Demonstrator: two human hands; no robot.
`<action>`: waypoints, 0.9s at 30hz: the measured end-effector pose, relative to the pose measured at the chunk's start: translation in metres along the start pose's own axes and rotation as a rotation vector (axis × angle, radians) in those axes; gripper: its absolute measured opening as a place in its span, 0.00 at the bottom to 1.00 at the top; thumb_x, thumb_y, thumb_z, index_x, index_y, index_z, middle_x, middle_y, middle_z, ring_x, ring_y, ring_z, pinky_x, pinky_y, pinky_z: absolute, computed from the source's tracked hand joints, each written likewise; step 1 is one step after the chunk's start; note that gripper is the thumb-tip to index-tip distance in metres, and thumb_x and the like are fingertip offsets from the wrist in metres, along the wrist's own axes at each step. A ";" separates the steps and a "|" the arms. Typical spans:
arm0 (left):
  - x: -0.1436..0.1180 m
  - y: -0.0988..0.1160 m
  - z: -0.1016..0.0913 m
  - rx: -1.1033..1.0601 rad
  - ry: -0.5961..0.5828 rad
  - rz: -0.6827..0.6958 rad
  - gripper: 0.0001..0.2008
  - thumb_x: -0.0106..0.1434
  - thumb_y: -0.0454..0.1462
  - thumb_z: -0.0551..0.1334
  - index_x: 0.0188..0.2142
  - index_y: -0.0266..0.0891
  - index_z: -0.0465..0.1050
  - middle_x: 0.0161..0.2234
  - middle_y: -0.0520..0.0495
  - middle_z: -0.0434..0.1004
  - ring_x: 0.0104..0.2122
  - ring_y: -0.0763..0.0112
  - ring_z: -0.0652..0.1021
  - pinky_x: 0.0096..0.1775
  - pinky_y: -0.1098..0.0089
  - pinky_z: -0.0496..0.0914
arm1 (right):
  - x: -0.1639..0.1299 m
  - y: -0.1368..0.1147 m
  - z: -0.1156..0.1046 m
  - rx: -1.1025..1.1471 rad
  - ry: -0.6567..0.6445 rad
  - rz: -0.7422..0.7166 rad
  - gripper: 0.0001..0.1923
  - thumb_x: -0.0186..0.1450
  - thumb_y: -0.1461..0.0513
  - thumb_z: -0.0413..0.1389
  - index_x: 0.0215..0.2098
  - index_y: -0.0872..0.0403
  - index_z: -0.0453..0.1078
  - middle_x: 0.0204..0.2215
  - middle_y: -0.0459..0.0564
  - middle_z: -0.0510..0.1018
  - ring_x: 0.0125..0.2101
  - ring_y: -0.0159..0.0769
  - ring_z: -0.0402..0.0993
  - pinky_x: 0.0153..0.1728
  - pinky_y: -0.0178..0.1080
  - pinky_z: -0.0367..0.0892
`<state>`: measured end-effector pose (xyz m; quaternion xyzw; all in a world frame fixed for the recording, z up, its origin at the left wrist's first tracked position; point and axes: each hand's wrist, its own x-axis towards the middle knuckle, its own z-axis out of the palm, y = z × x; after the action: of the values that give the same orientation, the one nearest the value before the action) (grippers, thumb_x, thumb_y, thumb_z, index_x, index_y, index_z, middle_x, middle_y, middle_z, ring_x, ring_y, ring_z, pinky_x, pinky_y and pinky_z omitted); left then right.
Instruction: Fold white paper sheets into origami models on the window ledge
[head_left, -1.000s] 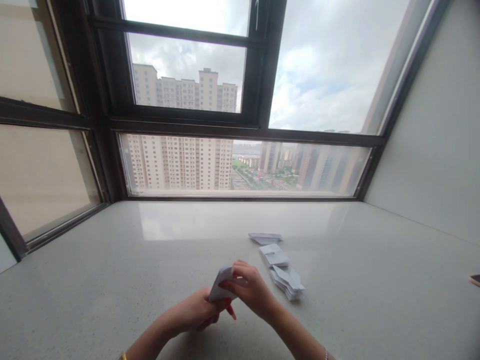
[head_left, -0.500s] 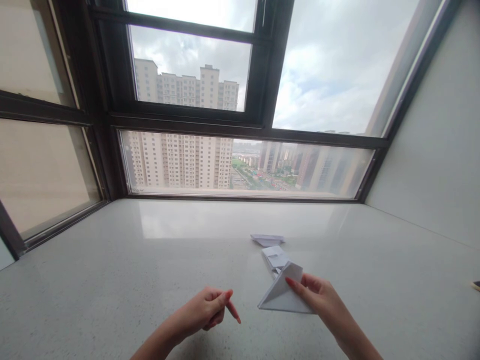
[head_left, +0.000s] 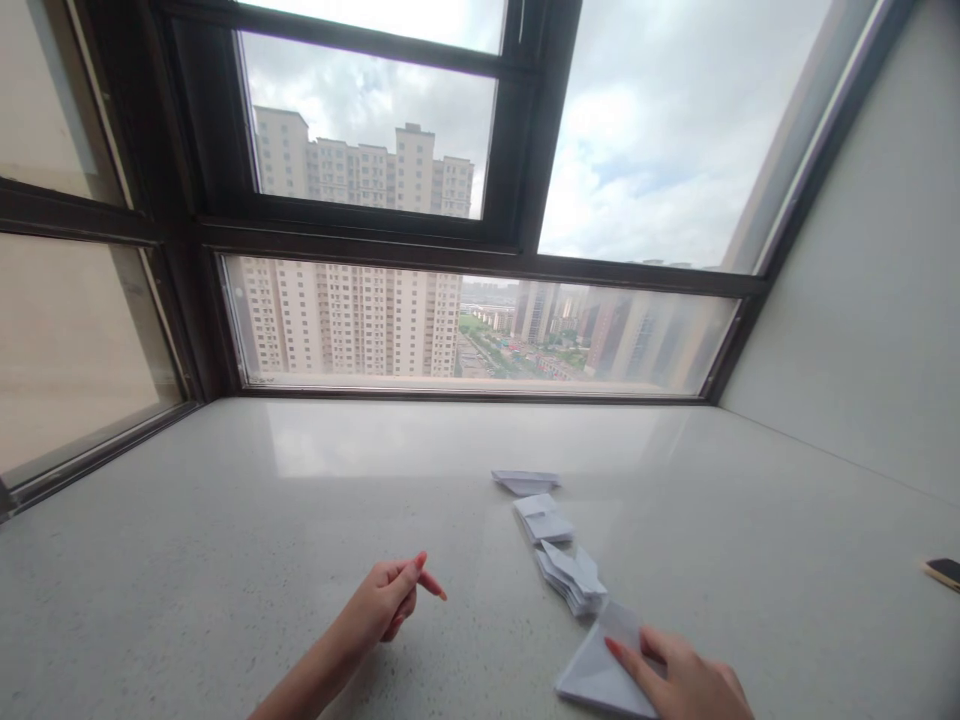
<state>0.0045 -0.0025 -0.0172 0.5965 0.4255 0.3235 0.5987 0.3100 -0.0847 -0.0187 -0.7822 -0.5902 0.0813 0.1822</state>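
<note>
Your right hand (head_left: 686, 685) is pressing flat, fingers spread, on the folded paper (head_left: 596, 672); your left hand (head_left: 386, 603) is hovering loosely curled, holding nothing.

White folded paper (head_left: 596, 670) lies flat on counter (head_left: 225, 520).
</note>
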 end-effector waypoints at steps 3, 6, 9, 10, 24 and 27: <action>0.000 -0.003 0.001 0.045 0.017 0.008 0.33 0.48 0.60 0.48 0.27 0.32 0.70 0.08 0.63 0.47 0.09 0.83 0.48 0.14 0.75 0.43 | -0.002 0.003 0.005 -0.029 0.019 -0.010 0.20 0.56 0.49 0.44 0.15 0.50 0.64 0.16 0.47 0.73 0.22 0.39 0.70 0.29 0.40 0.59; -0.001 -0.002 0.002 0.107 0.018 0.038 0.32 0.49 0.60 0.48 0.26 0.32 0.71 0.08 0.63 0.47 0.10 0.82 0.49 0.16 0.75 0.46 | -0.002 0.009 0.008 -0.053 0.081 -0.012 0.18 0.56 0.50 0.45 0.16 0.51 0.63 0.18 0.48 0.73 0.24 0.40 0.70 0.30 0.40 0.59; -0.002 -0.001 0.003 0.161 0.001 0.035 0.32 0.49 0.59 0.47 0.26 0.32 0.71 0.08 0.62 0.47 0.11 0.82 0.50 0.17 0.75 0.47 | 0.000 0.015 0.009 -0.046 0.097 -0.002 0.17 0.55 0.50 0.47 0.17 0.50 0.63 0.19 0.46 0.73 0.25 0.39 0.70 0.29 0.39 0.60; -0.002 -0.001 0.003 0.177 -0.006 0.029 0.32 0.50 0.59 0.47 0.26 0.32 0.71 0.08 0.62 0.47 0.11 0.81 0.50 0.17 0.75 0.47 | 0.001 0.017 0.010 -0.039 0.080 0.004 0.17 0.54 0.49 0.47 0.17 0.50 0.63 0.19 0.46 0.73 0.25 0.39 0.70 0.28 0.39 0.60; -0.005 0.006 0.002 0.217 -0.039 0.013 0.34 0.51 0.60 0.43 0.26 0.32 0.71 0.09 0.62 0.47 0.12 0.81 0.50 0.18 0.75 0.48 | 0.003 0.026 0.020 0.002 0.229 -0.010 0.27 0.54 0.52 0.48 0.51 0.47 0.53 0.44 0.52 0.70 0.42 0.48 0.66 0.34 0.48 0.60; -0.005 0.006 0.001 0.223 -0.050 0.019 0.34 0.51 0.60 0.43 0.27 0.32 0.72 0.10 0.62 0.47 0.12 0.81 0.51 0.18 0.75 0.48 | 0.002 0.024 0.019 -0.028 0.277 -0.013 0.26 0.54 0.52 0.48 0.50 0.47 0.56 0.43 0.52 0.70 0.42 0.48 0.65 0.34 0.48 0.60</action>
<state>0.0041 -0.0070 -0.0110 0.6712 0.4382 0.2648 0.5361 0.3254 -0.0850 -0.0452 -0.7846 -0.5655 -0.0368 0.2516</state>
